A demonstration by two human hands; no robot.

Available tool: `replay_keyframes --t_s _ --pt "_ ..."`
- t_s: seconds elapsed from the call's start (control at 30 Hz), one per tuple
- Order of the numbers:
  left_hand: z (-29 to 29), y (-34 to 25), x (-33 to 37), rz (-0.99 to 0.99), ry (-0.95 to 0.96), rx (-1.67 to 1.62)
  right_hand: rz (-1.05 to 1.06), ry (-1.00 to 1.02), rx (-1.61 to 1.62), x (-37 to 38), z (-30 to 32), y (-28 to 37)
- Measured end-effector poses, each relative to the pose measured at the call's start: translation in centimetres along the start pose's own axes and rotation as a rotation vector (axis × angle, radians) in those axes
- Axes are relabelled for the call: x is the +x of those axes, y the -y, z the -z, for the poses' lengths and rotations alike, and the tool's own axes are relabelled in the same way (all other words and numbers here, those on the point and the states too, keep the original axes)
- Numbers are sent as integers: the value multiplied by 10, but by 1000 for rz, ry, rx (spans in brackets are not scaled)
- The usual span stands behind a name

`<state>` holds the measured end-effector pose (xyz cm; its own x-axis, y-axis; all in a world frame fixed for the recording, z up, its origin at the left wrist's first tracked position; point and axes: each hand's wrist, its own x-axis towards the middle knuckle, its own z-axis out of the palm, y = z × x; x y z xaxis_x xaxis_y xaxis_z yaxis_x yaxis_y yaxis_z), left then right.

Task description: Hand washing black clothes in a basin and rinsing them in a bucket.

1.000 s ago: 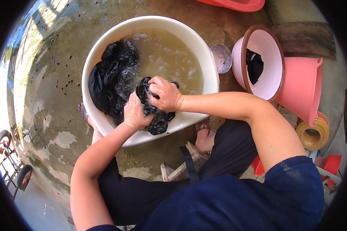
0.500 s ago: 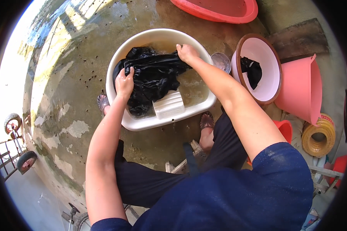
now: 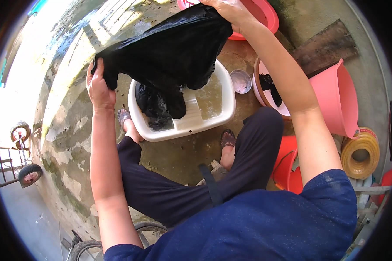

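Observation:
A wet black garment [image 3: 165, 52] is stretched between my two hands above a white wash tub [image 3: 228, 98]. My left hand [image 3: 101, 89] is closed on its left end, thumb up. At the top of the view, my right hand [image 3: 231, 12] grips the upper right corner, partly cut off by the edge. The garment's lower part hangs down over the tub. More dark wet cloth [image 3: 152, 104] lies in the left of the tub, and I cannot tell whether it is joined to the garment. Cloudy water [image 3: 210, 102] and a ribbed washboard part [image 3: 190, 108] show beside it.
Right of the tub sit a small metal bowl [image 3: 241, 81], a brown-rimmed basin [image 3: 258, 82] with dark cloth, and a tilted pink bucket [image 3: 335, 100]. A red basin [image 3: 268, 17] stands beyond. A coiled yellow hose [image 3: 360, 153] and a red bucket [image 3: 287, 163] are nearer me.
Both hands have risen away from the tub, lifting the black garment out and spreading it wide. My left hand went left and up, my right hand up toward the top edge.

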<state>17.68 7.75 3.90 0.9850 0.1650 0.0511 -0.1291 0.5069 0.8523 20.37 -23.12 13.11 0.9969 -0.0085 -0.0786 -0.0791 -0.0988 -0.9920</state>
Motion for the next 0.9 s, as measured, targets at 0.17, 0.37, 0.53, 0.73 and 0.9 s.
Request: replay_keyframes --t_s 0.17,0.37,0.53,0.73,0.9 --pt "-16 24 1 8 258 217 213 69 -92 16 15 -51" --pt "28 154 -25 67 571 1331 158 10 -716 -8 -13 -220" --pt "13 208 -42 152 781 1809 -274 155 -1238 -32 -37 -292" --pt "31 265 -38 -15 761 1826 -184 229 -1221 -26 -56 -364" --pt "9 315 8 269 917 1760 -276 -31 -682 2 -17 -421"
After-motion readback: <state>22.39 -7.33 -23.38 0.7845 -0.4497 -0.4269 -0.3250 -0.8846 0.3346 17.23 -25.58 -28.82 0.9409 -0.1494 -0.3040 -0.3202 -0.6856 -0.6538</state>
